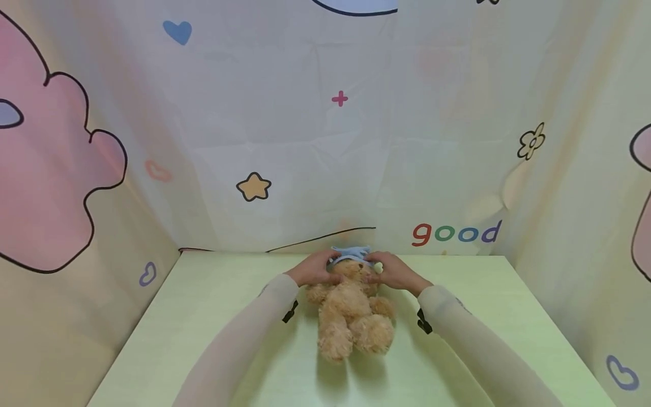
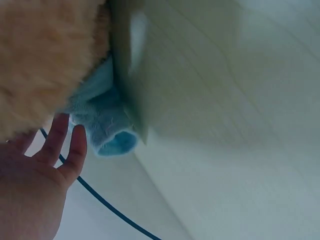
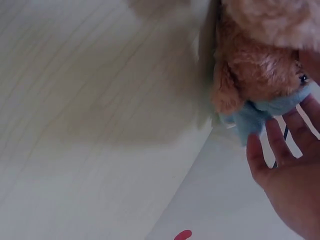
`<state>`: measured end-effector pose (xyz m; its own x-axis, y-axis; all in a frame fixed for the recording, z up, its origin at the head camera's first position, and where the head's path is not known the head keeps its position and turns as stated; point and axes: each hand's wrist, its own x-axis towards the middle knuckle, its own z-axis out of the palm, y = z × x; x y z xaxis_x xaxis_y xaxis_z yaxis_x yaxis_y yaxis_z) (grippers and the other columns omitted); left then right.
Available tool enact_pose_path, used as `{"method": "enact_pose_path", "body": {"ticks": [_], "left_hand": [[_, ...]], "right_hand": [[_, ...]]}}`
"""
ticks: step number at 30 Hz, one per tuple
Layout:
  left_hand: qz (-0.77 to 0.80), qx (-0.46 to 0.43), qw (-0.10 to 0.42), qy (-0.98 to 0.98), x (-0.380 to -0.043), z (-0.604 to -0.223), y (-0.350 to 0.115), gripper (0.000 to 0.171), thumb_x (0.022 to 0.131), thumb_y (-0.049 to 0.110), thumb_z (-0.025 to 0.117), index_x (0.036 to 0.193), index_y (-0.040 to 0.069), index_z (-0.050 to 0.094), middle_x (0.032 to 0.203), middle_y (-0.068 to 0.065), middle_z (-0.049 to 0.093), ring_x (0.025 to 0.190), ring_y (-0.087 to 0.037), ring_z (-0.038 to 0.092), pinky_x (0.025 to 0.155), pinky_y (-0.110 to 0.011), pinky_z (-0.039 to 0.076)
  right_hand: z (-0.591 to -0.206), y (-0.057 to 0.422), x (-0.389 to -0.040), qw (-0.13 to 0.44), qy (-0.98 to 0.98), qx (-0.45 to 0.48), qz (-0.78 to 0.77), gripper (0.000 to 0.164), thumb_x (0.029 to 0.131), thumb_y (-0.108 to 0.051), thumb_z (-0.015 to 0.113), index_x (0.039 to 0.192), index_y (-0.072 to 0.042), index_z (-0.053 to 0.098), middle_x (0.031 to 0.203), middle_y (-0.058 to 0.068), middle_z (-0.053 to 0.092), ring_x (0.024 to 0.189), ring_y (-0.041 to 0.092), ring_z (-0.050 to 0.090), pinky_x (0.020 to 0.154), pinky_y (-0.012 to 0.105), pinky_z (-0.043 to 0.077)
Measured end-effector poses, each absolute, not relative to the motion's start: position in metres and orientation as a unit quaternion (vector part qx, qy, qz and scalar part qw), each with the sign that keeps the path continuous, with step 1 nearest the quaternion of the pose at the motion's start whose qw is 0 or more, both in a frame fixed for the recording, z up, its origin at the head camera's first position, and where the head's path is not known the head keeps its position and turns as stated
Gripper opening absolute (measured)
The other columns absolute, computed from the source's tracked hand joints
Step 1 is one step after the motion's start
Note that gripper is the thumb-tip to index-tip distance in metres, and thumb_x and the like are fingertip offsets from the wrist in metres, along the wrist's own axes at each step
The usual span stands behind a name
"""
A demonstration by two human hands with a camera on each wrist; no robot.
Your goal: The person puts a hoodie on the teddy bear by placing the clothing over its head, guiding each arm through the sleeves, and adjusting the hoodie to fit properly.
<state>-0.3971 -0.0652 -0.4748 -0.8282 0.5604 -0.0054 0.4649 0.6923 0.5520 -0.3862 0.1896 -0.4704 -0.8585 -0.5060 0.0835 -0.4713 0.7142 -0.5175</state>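
Note:
A tan plush teddy bear (image 1: 348, 305) lies on its back, head toward the back wall and legs toward me. Over the top of its head sits a small light blue cloth garment (image 1: 351, 252); the left wrist view shows a tube-like opening in this blue cloth (image 2: 107, 127). My left hand (image 1: 316, 268) grips the garment's left edge, thumb against the bear's cheek. On the other side, my right hand (image 1: 398, 271) holds the garment's right edge, thumb by the bear's chin. In the right wrist view, the fingers spread along the blue cloth (image 3: 255, 120) beside the bear's ear.
The bear lies near the back edge of a pale green table (image 1: 213, 339). A printed curtain (image 1: 285, 124) rises behind the table and along both sides. A thin dark line (image 2: 110, 207) runs below the left hand in the left wrist view.

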Motion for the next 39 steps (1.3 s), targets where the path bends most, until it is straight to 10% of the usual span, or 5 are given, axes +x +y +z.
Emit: {"method": "enact_pose_path", "body": {"ticks": [11,20,29,39], "left_hand": [[0.257,0.313,0.045,0.913,-0.389,-0.474,-0.059,0.027,0.087,0.021,0.064,0.111,0.016,0.052,0.107,-0.001,0.058,0.094,-0.015,0.055,0.083,-0.032,0.045],[0.208,0.36,-0.034,0.909,-0.383,-0.477,-0.052,0.019,0.079,-0.001,0.055,0.087,0.014,0.048,0.079,0.002,0.045,0.074,-0.014,0.042,0.069,-0.028,0.033],[0.169,0.357,-0.087,0.914,-0.373,-0.486,-0.057,0.019,0.086,0.002,0.053,0.096,0.017,0.052,0.1,0.002,0.056,0.095,-0.016,0.054,0.084,-0.033,0.045],[0.238,0.23,-0.064,0.942,-0.368,-0.499,-0.067,0.024,0.09,0.031,0.058,0.1,0.013,0.047,0.097,0.0,0.048,0.086,-0.014,0.047,0.073,-0.029,0.041]], "right_hand": [[-0.475,0.175,-0.381,-0.055,0.927,-0.29,-0.229,0.027,0.077,-0.028,0.076,0.089,-0.015,0.055,0.092,0.001,0.062,0.089,0.021,0.056,0.078,0.04,0.045],[-0.473,0.167,-0.373,-0.147,0.917,-0.34,-0.146,0.025,0.074,-0.018,0.077,0.071,-0.02,0.052,0.07,-0.009,0.051,0.067,0.009,0.043,0.063,0.026,0.037],[-0.477,0.171,-0.37,-0.117,0.931,-0.319,-0.133,0.018,0.079,-0.022,0.073,0.088,-0.017,0.059,0.089,-0.003,0.06,0.077,0.012,0.053,0.074,0.032,0.047],[-0.485,0.174,-0.367,-0.113,0.939,-0.25,-0.205,0.034,0.079,-0.026,0.074,0.102,-0.007,0.058,0.1,0.006,0.054,0.087,0.02,0.058,0.077,0.036,0.049]]}}
